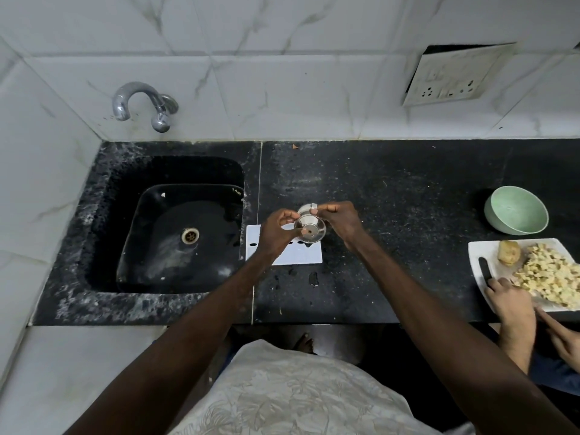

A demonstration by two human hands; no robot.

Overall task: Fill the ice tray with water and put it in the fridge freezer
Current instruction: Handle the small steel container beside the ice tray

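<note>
The fingertips of the left hand (277,229) and the right hand (340,222) are pinching a small shiny round metal cup (309,230) from either side, fingers curling narrowly around its rim. The cup is being held over the flat white rectangular ice tray (303,256), which is lying on the black speckled stone counter (392,215) just beside the black sink (175,265). A pale green bowl (516,210) is sitting well apart.

1. The sink (131,171) is set in the left part of the table (408,189); the tap (141,102) is on the wall behind it.
2. The tray (307,257) lies on the table just right of the sink.
3. A cup (309,230) is held above the tray.
4. The bowl (516,211) stands far right, with the plate (483,250) before it.
5. A knife (486,273) and cut pieces (549,277) lie on the plate.
</note>
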